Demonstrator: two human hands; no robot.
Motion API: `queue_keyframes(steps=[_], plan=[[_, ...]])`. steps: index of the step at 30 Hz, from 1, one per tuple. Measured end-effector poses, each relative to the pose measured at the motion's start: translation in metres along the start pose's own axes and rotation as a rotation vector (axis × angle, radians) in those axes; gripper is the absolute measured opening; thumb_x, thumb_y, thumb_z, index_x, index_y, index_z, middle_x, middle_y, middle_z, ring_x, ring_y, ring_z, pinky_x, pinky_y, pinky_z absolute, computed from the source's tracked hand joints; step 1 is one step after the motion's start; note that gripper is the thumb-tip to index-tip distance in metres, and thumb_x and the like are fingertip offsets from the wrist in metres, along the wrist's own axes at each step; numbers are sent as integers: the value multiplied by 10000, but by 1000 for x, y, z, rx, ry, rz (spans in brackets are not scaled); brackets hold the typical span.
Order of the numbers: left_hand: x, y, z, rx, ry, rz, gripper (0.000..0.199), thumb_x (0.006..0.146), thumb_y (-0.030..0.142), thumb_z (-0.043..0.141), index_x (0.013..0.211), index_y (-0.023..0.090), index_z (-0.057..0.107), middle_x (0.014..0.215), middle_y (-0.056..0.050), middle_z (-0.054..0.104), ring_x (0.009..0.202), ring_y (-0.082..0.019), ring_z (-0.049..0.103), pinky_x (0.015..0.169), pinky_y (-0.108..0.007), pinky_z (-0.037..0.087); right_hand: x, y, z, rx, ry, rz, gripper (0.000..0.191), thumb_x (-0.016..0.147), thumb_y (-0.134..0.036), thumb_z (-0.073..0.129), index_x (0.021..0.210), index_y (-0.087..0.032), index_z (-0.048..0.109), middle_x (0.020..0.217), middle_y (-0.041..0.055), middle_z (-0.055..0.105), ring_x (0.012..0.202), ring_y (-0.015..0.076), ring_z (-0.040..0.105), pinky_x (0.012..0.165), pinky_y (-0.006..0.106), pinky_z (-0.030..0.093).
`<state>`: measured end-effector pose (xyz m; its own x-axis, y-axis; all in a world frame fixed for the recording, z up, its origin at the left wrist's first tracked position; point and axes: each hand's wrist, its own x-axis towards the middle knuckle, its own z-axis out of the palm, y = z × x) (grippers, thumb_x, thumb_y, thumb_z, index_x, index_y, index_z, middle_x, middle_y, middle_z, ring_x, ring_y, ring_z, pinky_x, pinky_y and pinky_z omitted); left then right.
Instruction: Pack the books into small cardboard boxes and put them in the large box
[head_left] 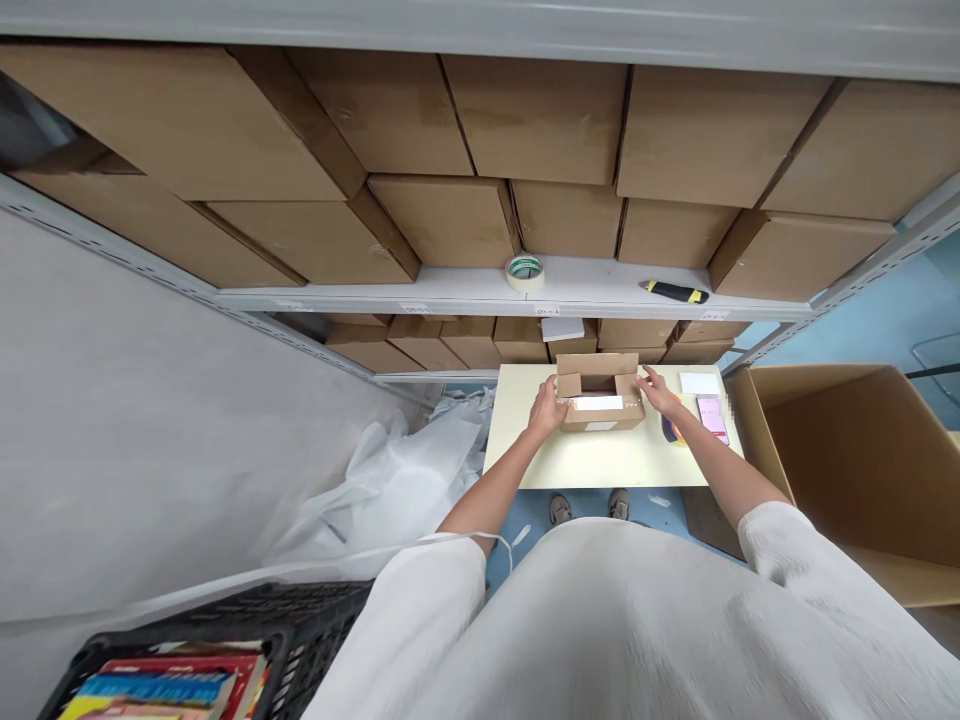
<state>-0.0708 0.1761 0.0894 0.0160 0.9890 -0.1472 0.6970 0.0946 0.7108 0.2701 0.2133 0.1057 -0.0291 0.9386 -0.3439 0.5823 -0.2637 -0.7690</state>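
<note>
A small cardboard box (602, 424) stands on the pale yellow table with its top flaps up and its inside partly in view. White labels are on its front. My left hand (547, 409) grips the box's left side, the thumb at the front. At the upper right edge, my right hand (658, 391) has its fingers closed on the box by the side flap. Under my right forearm a roundish dark blue and orange thing (670, 430) is partly hidden. Right of it lie a phone (712, 417) with a pink screen and a white card (698, 383).
Shelves hold many cardboard boxes (536, 115). A tape roll (525, 272) and a utility knife (676, 292) lie on the shelf edge. A large open carton (862, 450) stands right of the table (592, 470). White plastic sheeting (405, 470) and a black crate (300, 630) with books are left.
</note>
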Motion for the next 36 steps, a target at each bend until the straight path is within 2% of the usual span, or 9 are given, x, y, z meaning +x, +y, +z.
queue_keyframes(steps=[3, 6, 10, 13, 15, 23, 29, 33, 36], plan=[[0, -5, 0, 7, -20, 61, 730, 949, 301, 685, 1626, 247, 415, 1542, -168, 524, 1338, -333, 614, 1097, -477, 541, -1, -5, -2, 123, -23, -19, 849, 1021, -689, 431, 1765, -350, 205, 1761, 113, 371, 1564, 323, 452, 1243, 553, 447], [1, -10, 0, 21, -56, 117, 512, 991, 316, 629, 1496, 243, 583, 1535, -145, 524, 1388, -325, 585, 1172, -474, 499, -2, -11, -5, 256, -54, -76, 816, 1040, -664, 409, 1766, -403, 144, 1748, 65, 422, 1562, 303, 465, 1224, 575, 452], [0, -13, 1, 4, -55, 138, 482, 1016, 344, 599, 1482, 223, 581, 1536, -151, 528, 1416, -321, 561, 1194, -476, 480, -2, -12, -6, 241, -54, -55, 700, 1047, -715, 382, 1655, -377, 459, 1639, 73, 548, 1466, 297, 565, 1197, 532, 486], [-2, -12, 2, 4, 26, 124, 652, 993, 361, 639, 1592, 208, 431, 1577, -187, 489, 1406, -343, 552, 1172, -517, 489, -2, -7, -3, 106, -19, -102, 579, 1032, -695, 457, 1351, -303, 739, 1527, 91, 614, 1457, 307, 550, 1242, 524, 451], [-3, -11, 2, 19, 74, 144, 715, 988, 386, 657, 1620, 198, 382, 1624, -207, 431, 1426, -361, 528, 1183, -538, 473, -2, -4, 2, -2, 2, -151, 483, 1004, -633, 556, 1226, -269, 784, 1488, 108, 612, 1470, 308, 528, 1283, 507, 407], [-9, -1, 0, 146, -30, 190, 456, 1032, 279, 524, 1479, 227, 596, 1679, -159, 411, 1493, -368, 474, 1229, -552, 432, -12, 10, 18, -124, -9, -221, 578, 859, -341, 714, 1430, -271, 648, 1495, 114, 609, 1350, 321, 610, 1208, 548, 484], [-19, 19, 10, 319, -102, 428, 432, 1051, 295, 511, 1447, 205, 656, 1663, -183, 476, 1580, -385, 370, 1317, -604, 270, -19, 10, 34, -84, 19, -282, 623, 860, -322, 674, 1478, -274, 621, 1516, 110, 612, 1390, 312, 578, 1249, 539, 439], [-18, 24, 20, 399, -129, 425, 475, 1061, 355, 532, 1512, 246, 636, 1640, -149, 531, 1566, -388, 403, 1313, -602, 289, -24, 17, 39, -13, 22, -247, 585, 938, -397, 635, 1509, -278, 582, 1576, 122, 563, 1353, 301, 605, 1172, 504, 507], [-17, 22, 24, 445, -113, 438, 481, 1077, 352, 505, 1525, 238, 638, 1652, -148, 526, 1569, -381, 409, 1319, -590, 292, -34, 37, 32, -52, 131, -127, 482, 995, -440, 571, 1439, -259, 615, 1494, 135, 611, 1251, 292, 657, 1070, 467, 558]])
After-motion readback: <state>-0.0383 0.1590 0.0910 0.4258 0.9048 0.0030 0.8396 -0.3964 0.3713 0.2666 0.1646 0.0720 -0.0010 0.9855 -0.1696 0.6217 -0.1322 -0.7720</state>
